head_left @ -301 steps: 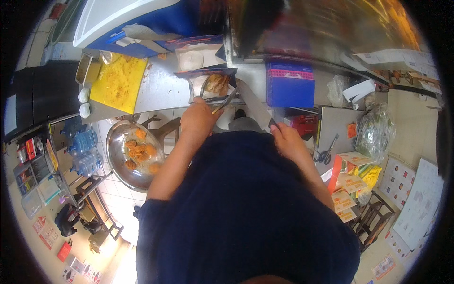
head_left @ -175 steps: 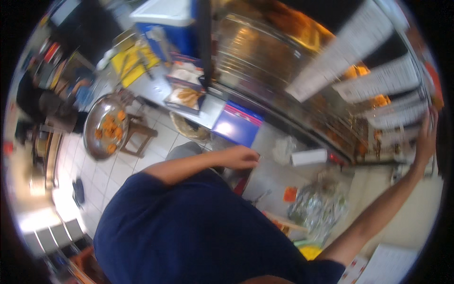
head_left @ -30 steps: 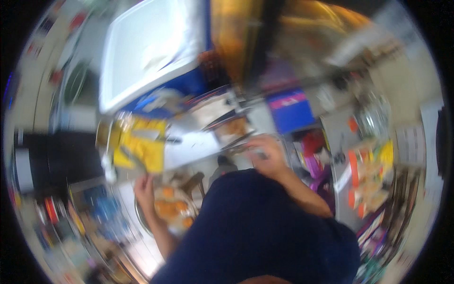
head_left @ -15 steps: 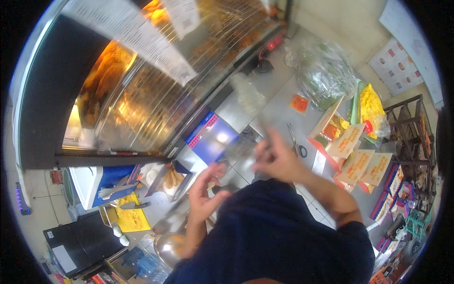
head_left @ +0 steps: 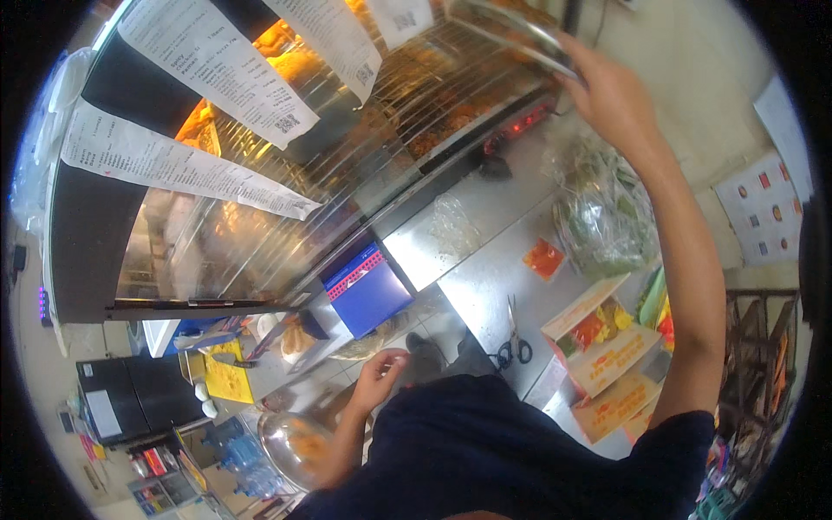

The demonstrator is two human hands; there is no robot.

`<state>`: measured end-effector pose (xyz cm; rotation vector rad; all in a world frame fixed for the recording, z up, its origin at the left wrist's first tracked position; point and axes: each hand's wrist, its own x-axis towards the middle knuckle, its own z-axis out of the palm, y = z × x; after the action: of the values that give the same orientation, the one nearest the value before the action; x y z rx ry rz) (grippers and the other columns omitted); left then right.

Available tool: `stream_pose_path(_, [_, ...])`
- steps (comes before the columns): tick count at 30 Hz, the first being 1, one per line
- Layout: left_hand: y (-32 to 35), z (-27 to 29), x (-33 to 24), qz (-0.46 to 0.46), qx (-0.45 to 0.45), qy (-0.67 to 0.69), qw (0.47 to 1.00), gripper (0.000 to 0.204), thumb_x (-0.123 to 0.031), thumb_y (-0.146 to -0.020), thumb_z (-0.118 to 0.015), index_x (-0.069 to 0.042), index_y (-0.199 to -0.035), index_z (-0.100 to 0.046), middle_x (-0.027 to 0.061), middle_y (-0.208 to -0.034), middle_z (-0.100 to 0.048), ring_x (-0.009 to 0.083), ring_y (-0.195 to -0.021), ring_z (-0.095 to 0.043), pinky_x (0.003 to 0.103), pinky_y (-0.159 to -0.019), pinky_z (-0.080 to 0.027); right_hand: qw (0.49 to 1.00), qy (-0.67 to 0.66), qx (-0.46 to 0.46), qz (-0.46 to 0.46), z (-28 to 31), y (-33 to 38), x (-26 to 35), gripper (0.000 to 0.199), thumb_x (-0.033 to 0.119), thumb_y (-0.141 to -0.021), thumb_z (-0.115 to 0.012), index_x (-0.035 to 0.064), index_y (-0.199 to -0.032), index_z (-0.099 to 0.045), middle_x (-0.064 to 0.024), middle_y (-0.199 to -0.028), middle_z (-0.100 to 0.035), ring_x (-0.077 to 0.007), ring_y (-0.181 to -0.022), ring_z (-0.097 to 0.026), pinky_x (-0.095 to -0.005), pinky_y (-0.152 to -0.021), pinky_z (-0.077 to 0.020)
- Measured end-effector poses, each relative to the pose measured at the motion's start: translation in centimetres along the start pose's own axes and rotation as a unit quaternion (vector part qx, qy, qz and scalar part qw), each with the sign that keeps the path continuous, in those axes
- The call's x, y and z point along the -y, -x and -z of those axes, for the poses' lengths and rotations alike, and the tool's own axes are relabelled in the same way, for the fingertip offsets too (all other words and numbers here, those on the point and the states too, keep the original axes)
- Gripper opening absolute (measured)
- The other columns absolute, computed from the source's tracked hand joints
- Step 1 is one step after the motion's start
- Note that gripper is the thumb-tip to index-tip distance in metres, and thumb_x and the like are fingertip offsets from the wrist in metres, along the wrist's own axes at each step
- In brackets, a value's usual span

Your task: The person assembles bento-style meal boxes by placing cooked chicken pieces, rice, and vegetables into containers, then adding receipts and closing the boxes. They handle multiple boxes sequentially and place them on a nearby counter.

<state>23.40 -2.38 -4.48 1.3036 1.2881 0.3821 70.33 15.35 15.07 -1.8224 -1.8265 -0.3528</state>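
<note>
My right hand (head_left: 611, 95) is raised at the upper right, its fingers closed around metal tongs (head_left: 542, 43). The tongs point left, in front of the glass of a lit food warmer (head_left: 381, 156). Golden fried pieces (head_left: 299, 65) glow behind the glass. My left hand (head_left: 380, 381) hangs low in front of my body with its fingers loosely curled. Nothing shows in it. Close above it stands a blue box (head_left: 368, 295) with a red patterned edge.
Long paper slips (head_left: 230, 65) hang on the warmer. On the steel counter (head_left: 472, 295) lie black-handled scissors (head_left: 513, 342), a red sauce packet (head_left: 543, 258) and a plastic bag of greens (head_left: 607, 208). Open food boxes (head_left: 607, 355) line the right. A steel bowl (head_left: 290, 446) sits lower left.
My right hand has swung up and right from the counter to the warmer with the tongs. The left hand has dropped slightly, and its fingers have curled in. The view has shifted.
</note>
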Motion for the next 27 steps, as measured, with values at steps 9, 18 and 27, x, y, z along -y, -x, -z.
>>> stream_pose_path(9, [2.2,-1.7,4.5,0.100,-0.121,0.038,0.987,0.028,-0.025,-0.092,-0.058,-0.001,-0.106,-0.061,0.0057,-0.093,-0.064,0.0133,-0.085,-0.060,0.027,-0.074,-0.048,0.985,-0.049,-0.026,0.163,-3.2,-6.5,0.5,0.053,0.019,-0.085,-0.059,0.0225,-0.134,-0.040,-0.0146,-0.104,-0.062,-0.0361,-0.086,-0.061,-0.0462,-0.070,-0.0501])
stream_pose_path(18, [3.3,-3.1,6.0,0.126,-0.107,0.085,0.983,0.027,-0.022,-0.093,-0.056,0.000,-0.106,-0.060,0.0066,-0.095,-0.065,0.0126,-0.084,-0.060,0.028,-0.074,-0.048,0.978,0.081,0.009,0.192,-1.2,-8.7,5.3,0.054,0.020,-0.083,-0.061,0.0217,-0.133,-0.041,-0.0105,-0.109,-0.061,-0.0343,-0.089,-0.061,-0.0433,-0.070,-0.0495])
stream_pose_path(27, [3.6,-1.2,6.3,0.105,-0.125,0.036,0.986,0.031,-0.027,-0.093,-0.056,0.002,-0.106,-0.060,0.0076,-0.094,-0.065,0.0145,-0.084,-0.060,0.027,-0.074,-0.048,0.976,0.154,0.100,0.120,-1.2,-11.1,9.5,0.021,0.014,-0.081,-0.057,-0.0021,-0.093,-0.061,-0.0178,-0.088,-0.064,-0.0366,-0.080,-0.063,-0.0482,-0.066,-0.0515])
